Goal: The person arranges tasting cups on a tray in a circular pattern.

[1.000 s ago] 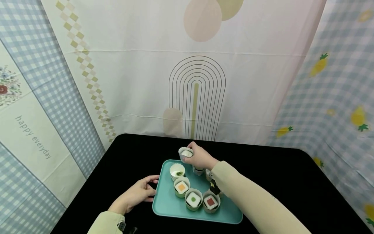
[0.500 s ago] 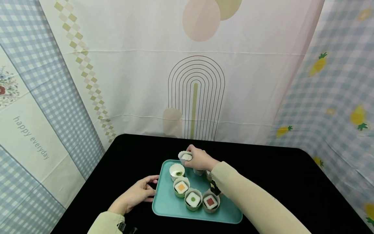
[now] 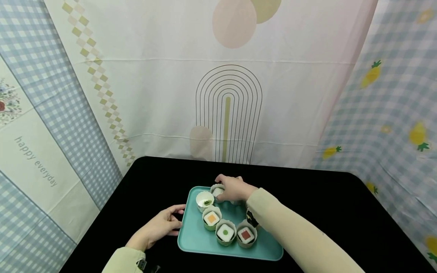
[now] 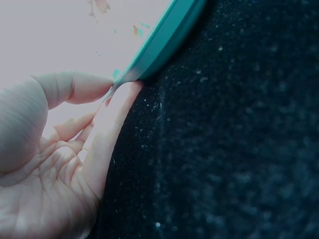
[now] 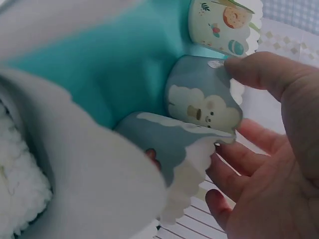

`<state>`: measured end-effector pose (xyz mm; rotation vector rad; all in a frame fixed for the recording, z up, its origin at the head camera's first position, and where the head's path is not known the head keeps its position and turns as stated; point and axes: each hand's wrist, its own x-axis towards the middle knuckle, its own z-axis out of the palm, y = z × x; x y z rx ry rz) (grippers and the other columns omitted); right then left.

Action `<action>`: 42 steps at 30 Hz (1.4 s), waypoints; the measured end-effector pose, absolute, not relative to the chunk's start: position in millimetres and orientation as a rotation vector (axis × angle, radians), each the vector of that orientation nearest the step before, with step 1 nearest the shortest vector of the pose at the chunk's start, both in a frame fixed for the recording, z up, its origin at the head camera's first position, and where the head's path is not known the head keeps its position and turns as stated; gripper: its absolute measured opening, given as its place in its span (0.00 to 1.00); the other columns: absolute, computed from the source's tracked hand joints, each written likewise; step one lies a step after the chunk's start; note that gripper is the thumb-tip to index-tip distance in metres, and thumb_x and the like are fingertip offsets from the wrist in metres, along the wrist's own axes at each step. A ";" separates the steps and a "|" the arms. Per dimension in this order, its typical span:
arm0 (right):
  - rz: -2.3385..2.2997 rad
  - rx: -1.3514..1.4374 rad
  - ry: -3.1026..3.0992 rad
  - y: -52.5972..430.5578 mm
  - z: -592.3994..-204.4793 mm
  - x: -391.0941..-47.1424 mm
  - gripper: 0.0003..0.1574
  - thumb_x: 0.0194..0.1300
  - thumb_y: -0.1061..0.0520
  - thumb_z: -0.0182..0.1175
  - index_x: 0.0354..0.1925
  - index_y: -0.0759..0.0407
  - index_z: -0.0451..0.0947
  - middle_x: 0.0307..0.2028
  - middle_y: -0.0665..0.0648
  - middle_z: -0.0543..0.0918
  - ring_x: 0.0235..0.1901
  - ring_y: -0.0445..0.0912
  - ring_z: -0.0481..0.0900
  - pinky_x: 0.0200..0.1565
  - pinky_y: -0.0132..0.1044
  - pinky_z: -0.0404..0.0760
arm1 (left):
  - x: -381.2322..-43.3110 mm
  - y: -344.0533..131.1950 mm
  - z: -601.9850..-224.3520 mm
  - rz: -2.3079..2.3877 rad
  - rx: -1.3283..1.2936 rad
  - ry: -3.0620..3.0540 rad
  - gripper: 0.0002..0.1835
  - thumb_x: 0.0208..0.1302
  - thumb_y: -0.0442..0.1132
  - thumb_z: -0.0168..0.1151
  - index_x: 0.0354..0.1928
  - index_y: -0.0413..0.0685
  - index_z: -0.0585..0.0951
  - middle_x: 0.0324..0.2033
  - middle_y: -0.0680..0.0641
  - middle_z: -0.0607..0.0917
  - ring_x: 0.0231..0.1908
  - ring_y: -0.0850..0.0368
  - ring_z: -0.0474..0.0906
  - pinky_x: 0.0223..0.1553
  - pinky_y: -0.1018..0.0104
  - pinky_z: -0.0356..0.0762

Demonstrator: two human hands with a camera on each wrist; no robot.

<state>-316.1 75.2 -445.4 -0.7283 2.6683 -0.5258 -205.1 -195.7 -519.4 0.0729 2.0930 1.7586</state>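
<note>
My left hand (image 3: 162,225) pinches the left rim of a teal tray (image 3: 201,244) between thumb and fingers, as the left wrist view shows close up. At the tray's far left corner my right hand (image 3: 235,189) holds a scalloped paper baking cup (image 5: 197,102), blue-grey with a white bear print. Its thumb (image 5: 256,72) touches one side of the rim, fingers the other. A paler patterned cup (image 5: 219,25) stands beside it. Nearer me are cups with square white rice pieces: orange-centred (image 3: 212,218), green-centred (image 3: 225,232) and red-centred (image 3: 246,235). My right hand and sleeve hide the cups behind them.
Another blue-grey cup (image 5: 162,139) stands close by the held one in the right wrist view. A black tabletop (image 3: 307,212) surrounds the tray. Behind it hangs a white printed curtain (image 3: 160,106), with checked cloth (image 3: 379,151) at the right.
My right hand has lowered its cup from above the tray's far edge down onto the tray, beside the far left cup, which has shifted slightly left. My left hand has stayed at the rim.
</note>
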 end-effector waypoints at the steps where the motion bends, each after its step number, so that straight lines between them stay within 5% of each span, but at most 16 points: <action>1: -0.518 -0.738 2.667 76.0 -444.4 -315.4 0.33 0.63 0.46 0.64 0.64 0.52 0.69 0.53 0.52 0.79 0.46 0.46 0.74 0.57 0.52 0.60 | -205.0 -195.6 -519.5 1.759 0.074 2.092 0.34 0.62 0.32 0.60 0.71 0.44 0.63 0.59 0.40 0.69 0.41 0.49 0.77 0.41 0.55 0.82; 6: -0.544 -0.769 2.656 83.2 -438.1 -312.3 0.30 0.69 0.47 0.57 0.67 0.53 0.69 0.60 0.55 0.75 0.57 0.51 0.73 0.64 0.60 0.55 | -204.8 -195.3 -519.3 1.760 0.075 2.094 0.34 0.62 0.33 0.61 0.71 0.44 0.63 0.59 0.40 0.69 0.41 0.49 0.76 0.41 0.55 0.82; 13: -0.681 -0.681 2.679 105.7 -431.4 -316.4 0.29 0.71 0.48 0.56 0.65 0.56 0.69 0.59 0.61 0.74 0.54 0.52 0.76 0.51 0.48 0.77 | -204.7 -196.0 -519.8 1.763 0.076 2.097 0.34 0.63 0.33 0.61 0.71 0.45 0.63 0.57 0.40 0.69 0.41 0.49 0.76 0.41 0.55 0.82; 31: -0.691 -0.363 2.751 158.8 -435.7 -307.9 0.31 0.69 0.44 0.57 0.59 0.65 0.73 0.53 0.62 0.78 0.46 0.51 0.78 0.42 0.45 0.80 | -205.6 -195.1 -519.6 1.744 0.065 2.123 0.34 0.63 0.33 0.61 0.71 0.45 0.63 0.58 0.40 0.69 0.41 0.49 0.76 0.40 0.55 0.82; 42: -0.838 -0.590 2.933 131.5 -433.0 -284.0 0.25 0.68 0.47 0.60 0.57 0.58 0.75 0.52 0.59 0.78 0.49 0.51 0.77 0.47 0.46 0.78 | -205.6 -195.9 -519.6 1.745 0.064 2.114 0.34 0.63 0.33 0.61 0.71 0.46 0.63 0.58 0.40 0.69 0.41 0.49 0.76 0.40 0.55 0.82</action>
